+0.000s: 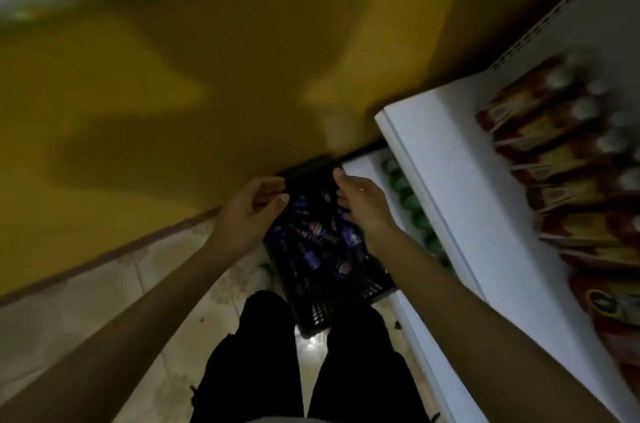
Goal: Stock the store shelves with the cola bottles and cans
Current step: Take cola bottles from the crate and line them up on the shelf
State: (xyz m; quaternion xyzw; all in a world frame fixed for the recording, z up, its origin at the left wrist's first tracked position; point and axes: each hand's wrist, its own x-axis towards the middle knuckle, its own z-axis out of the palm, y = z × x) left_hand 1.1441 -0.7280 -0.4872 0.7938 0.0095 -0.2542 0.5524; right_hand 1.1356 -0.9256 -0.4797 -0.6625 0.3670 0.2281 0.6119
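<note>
A black plastic basket [320, 313] stands on the floor in front of my legs, against the foot of the shelf unit. Blue-labelled cola bottles and cans [313, 232] lie piled in it. My left hand [254, 206] grips the basket's left rim near its far end, fingers curled over the edge. On the right rim my right hand [362, 202] holds on opposite, its thumb along the top and its fingers down inside the basket. The picture is dim and blurred by motion.
A white shelf unit [450, 162] runs along the right. Red-and-yellow bottles [554, 152] line its upper shelf and green bottles [408, 200] the lower one. A yellow wall [173, 93] rises ahead over the tiled floor [104, 284]. My black-trousered legs [263, 336] stand below.
</note>
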